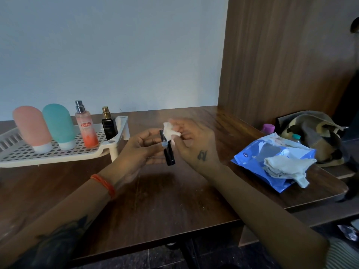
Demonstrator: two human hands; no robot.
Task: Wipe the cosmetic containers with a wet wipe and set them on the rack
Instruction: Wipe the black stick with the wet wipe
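**Black tube held over the table, wipe at its top end**

Black cosmetic tube point(167, 150) sits between both hands above the middle of the wooden table point(155, 200), standing roughly upright with a slight tilt. The left hand point(143, 150) grips it around the middle, fingers curled behind and the thumb across the front. The right hand point(192, 140) pinches a small crumpled white wet wipe point(171, 131) and presses it against the tube's upper end; this hand is a little blurred.

To the left, a white perforated rack point(58, 154) stands on the table. On it, in a row from left to right, are a pink squeeze bottle point(32, 127) and a teal squeeze bottle point(59, 125), both resting on their white caps, then a spray bottle labelled ENGAGE point(86, 127), and a small dark perfume bottle with a gold top point(109, 125).

To the right, near the table's edge, lies a blue wet-wipe pack point(252, 162) with a loose white wipe point(287, 167) lying crumpled on top of it. Behind the pack sits a camouflage-patterned pouch point(314, 133), and just beside that a purple-capped bottle point(268, 128). An orange thread band point(104, 184) circles the left wrist.
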